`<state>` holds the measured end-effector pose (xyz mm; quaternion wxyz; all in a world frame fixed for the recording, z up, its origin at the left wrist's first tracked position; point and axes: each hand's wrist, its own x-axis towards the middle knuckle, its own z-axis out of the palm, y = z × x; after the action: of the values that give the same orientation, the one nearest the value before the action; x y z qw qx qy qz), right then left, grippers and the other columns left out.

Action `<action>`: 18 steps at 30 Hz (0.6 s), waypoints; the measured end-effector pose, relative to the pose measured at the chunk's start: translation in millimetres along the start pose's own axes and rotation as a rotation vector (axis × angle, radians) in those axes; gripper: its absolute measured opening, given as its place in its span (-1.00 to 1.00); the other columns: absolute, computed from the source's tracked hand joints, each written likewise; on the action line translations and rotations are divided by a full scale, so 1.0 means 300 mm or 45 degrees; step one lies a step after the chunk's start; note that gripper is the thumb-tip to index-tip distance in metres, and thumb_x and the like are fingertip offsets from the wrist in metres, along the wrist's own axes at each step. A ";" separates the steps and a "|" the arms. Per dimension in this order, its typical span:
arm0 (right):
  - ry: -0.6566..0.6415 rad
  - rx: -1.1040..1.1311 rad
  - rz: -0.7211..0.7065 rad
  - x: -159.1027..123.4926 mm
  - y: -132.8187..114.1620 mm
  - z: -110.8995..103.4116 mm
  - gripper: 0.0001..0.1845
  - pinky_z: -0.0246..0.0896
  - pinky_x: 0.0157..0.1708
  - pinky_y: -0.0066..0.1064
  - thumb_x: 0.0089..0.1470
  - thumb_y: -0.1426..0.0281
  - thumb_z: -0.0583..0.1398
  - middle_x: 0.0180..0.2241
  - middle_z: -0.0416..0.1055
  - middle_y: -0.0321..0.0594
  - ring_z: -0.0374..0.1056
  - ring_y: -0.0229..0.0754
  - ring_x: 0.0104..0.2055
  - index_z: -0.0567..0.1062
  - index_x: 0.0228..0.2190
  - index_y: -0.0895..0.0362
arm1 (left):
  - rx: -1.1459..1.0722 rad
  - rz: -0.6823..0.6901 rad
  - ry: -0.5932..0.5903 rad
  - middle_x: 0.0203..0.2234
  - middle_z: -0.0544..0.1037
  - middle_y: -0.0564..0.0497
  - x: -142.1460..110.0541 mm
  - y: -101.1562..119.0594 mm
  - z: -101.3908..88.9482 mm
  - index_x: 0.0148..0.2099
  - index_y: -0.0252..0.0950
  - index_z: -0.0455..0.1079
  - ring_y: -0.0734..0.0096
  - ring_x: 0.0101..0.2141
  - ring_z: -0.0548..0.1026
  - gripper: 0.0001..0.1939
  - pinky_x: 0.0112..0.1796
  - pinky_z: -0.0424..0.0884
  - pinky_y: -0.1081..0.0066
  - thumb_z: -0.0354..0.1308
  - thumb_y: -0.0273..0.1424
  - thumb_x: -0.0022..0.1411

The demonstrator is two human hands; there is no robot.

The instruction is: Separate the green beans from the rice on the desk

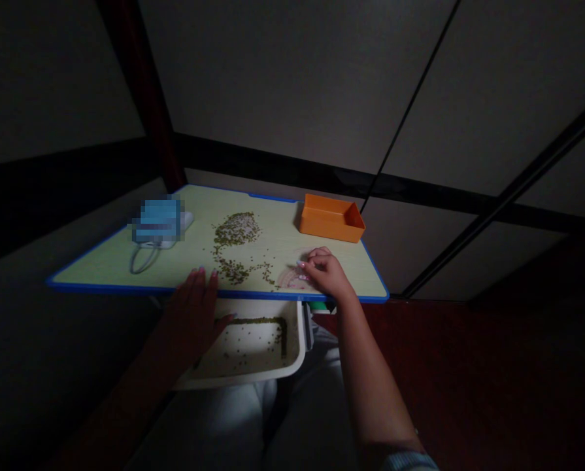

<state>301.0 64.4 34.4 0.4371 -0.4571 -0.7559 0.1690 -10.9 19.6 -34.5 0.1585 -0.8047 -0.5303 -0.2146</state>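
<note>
Right hand [325, 271] grip's pinched together, can't tell on what; left hand [191, 320]'s open on the surface [184, 255]. Box [329, 227] runs roughly 9-to-3.

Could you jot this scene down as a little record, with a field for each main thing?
Table: small table, pale top, blue edge
Left hand: left hand spread at the near edge
Right hand: right hand above the tabletop, fingers curled; anything held is unclear
Grains: large patch and smaller, nearer patch
Box: orange box, far right
Basin: pale basin below the tabletop, grains inside
Far left: blurred blue item
</note>
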 end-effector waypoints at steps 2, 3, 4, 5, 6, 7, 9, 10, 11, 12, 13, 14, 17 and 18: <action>-0.039 -0.021 0.010 0.001 -0.004 0.000 -0.60 0.13 -0.14 -0.30 0.10 0.35 0.25 -0.51 0.34 -0.28 0.25 -0.18 -0.28 0.33 -0.71 0.09 | 0.015 -0.004 -0.004 0.26 0.16 -0.62 0.000 0.000 0.002 0.30 -0.62 0.02 -0.31 0.31 0.10 -0.16 0.21 0.15 -0.13 -0.09 -0.04 0.20; -0.061 -0.034 0.016 0.001 -0.006 0.000 -0.61 0.13 -0.14 -0.30 0.10 0.36 0.25 -0.52 0.33 -0.29 0.25 -0.18 -0.28 0.33 -0.71 0.08 | 0.020 -0.010 -0.007 0.26 0.16 -0.62 0.000 0.000 0.003 0.30 -0.62 0.02 -0.30 0.31 0.10 -0.16 0.20 0.15 -0.13 -0.09 -0.04 0.20; -0.075 -0.047 0.020 0.002 -0.007 0.001 -0.61 0.13 -0.15 -0.30 0.09 0.36 0.26 -0.53 0.33 -0.29 0.25 -0.18 -0.29 0.33 -0.71 0.08 | 0.021 -0.016 -0.012 0.27 0.15 -0.60 0.000 0.000 0.003 0.31 -0.60 0.01 -0.29 0.32 0.10 -0.16 0.20 0.15 -0.12 -0.08 -0.04 0.19; -0.076 -0.059 0.020 0.002 -0.008 0.001 -0.61 0.14 -0.16 -0.30 0.09 0.36 0.26 -0.53 0.32 -0.29 0.25 -0.17 -0.29 0.33 -0.71 0.08 | 0.019 -0.021 -0.018 0.27 0.15 -0.59 0.001 -0.001 0.004 0.31 -0.59 0.00 -0.27 0.32 0.09 -0.16 0.20 0.16 -0.12 -0.08 -0.04 0.19; -0.062 -0.071 0.018 0.002 -0.008 0.002 -0.61 0.13 -0.17 -0.30 0.09 0.36 0.25 -0.54 0.32 -0.29 0.24 -0.17 -0.29 0.33 -0.70 0.08 | 0.016 -0.026 -0.025 0.28 0.15 -0.58 0.001 -0.001 0.004 0.31 -0.58 0.00 -0.26 0.32 0.09 -0.15 0.20 0.16 -0.12 -0.08 -0.03 0.18; -0.037 -0.082 0.017 0.002 -0.006 0.003 -0.61 0.13 -0.17 -0.30 0.09 0.36 0.25 -0.54 0.33 -0.28 0.24 -0.16 -0.29 0.32 -0.71 0.07 | 0.013 -0.030 -0.029 0.28 0.15 -0.57 0.001 -0.001 0.003 0.31 -0.58 0.00 -0.26 0.32 0.09 -0.15 0.20 0.16 -0.12 -0.08 -0.03 0.18; 0.027 -0.103 0.026 0.000 -0.002 0.005 -0.60 0.13 -0.18 -0.30 0.10 0.37 0.24 -0.54 0.33 -0.28 0.24 -0.16 -0.30 0.31 -0.71 0.07 | 0.009 -0.030 -0.036 0.28 0.15 -0.57 0.002 0.000 0.001 0.30 -0.59 0.02 -0.26 0.33 0.08 -0.15 0.21 0.14 -0.11 -0.07 -0.02 0.17; 0.054 -0.113 0.036 0.000 0.001 0.005 -0.60 0.13 -0.18 -0.30 0.10 0.37 0.23 -0.54 0.33 -0.28 0.24 -0.16 -0.30 0.31 -0.71 0.06 | 0.008 -0.030 -0.039 0.28 0.14 -0.57 0.001 0.000 -0.001 0.30 -0.59 0.02 -0.26 0.33 0.08 -0.15 0.22 0.13 -0.11 -0.07 -0.02 0.17; 0.076 -0.125 0.050 -0.001 0.004 0.006 -0.60 0.13 -0.18 -0.30 0.11 0.37 0.23 -0.55 0.33 -0.28 0.24 -0.15 -0.30 0.30 -0.71 0.06 | 0.005 -0.031 -0.038 0.29 0.13 -0.58 0.001 0.001 -0.002 0.30 -0.60 0.03 -0.26 0.33 0.07 -0.15 0.22 0.12 -0.11 -0.08 -0.03 0.18; 0.096 -0.141 0.069 -0.002 0.007 0.006 -0.59 0.14 -0.18 -0.30 0.11 0.36 0.23 -0.55 0.33 -0.27 0.24 -0.15 -0.30 0.31 -0.71 0.06 | 0.001 -0.031 -0.037 0.29 0.12 -0.57 0.000 0.002 -0.003 0.30 -0.60 0.02 -0.26 0.33 0.06 -0.16 0.22 0.12 -0.11 -0.09 -0.03 0.18; 0.120 -0.161 0.089 -0.003 0.010 0.007 -0.59 0.14 -0.18 -0.30 0.12 0.36 0.22 -0.55 0.33 -0.27 0.24 -0.15 -0.30 0.31 -0.71 0.06 | -0.003 -0.031 -0.035 0.30 0.12 -0.57 0.000 0.003 -0.005 0.30 -0.59 0.02 -0.25 0.34 0.05 -0.16 0.22 0.12 -0.11 -0.09 -0.04 0.19; 0.146 -0.184 0.111 -0.004 0.013 0.007 -0.59 0.14 -0.18 -0.30 0.12 0.35 0.22 -0.55 0.34 -0.26 0.24 -0.14 -0.30 0.31 -0.71 0.06 | -0.008 -0.030 -0.032 0.30 0.11 -0.56 -0.001 0.004 -0.005 0.31 -0.58 0.02 -0.25 0.34 0.05 -0.17 0.22 0.12 -0.11 -0.10 -0.04 0.19; 0.210 -0.252 0.161 -0.007 0.022 0.010 -0.59 0.12 -0.19 -0.30 0.12 0.33 0.22 -0.54 0.36 -0.23 0.24 -0.13 -0.29 0.32 -0.71 0.06 | -0.018 -0.027 -0.022 0.30 0.10 -0.56 -0.002 0.004 -0.006 0.32 -0.57 0.00 -0.25 0.34 0.04 -0.17 0.21 0.13 -0.13 -0.09 -0.05 0.19; 0.211 -0.268 0.166 -0.007 0.024 0.011 -0.59 0.12 -0.19 -0.30 0.13 0.33 0.22 -0.54 0.36 -0.23 0.25 -0.13 -0.30 0.32 -0.71 0.06 | -0.018 -0.027 -0.024 0.30 0.10 -0.57 -0.002 0.004 -0.005 0.32 -0.57 -0.01 -0.25 0.34 0.04 -0.17 0.21 0.13 -0.14 -0.08 -0.06 0.19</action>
<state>302.5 66.9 26.7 0.4357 -0.5608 -0.6996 0.0787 -10.3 17.9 -33.4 0.1456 -0.8020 -0.5389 -0.2125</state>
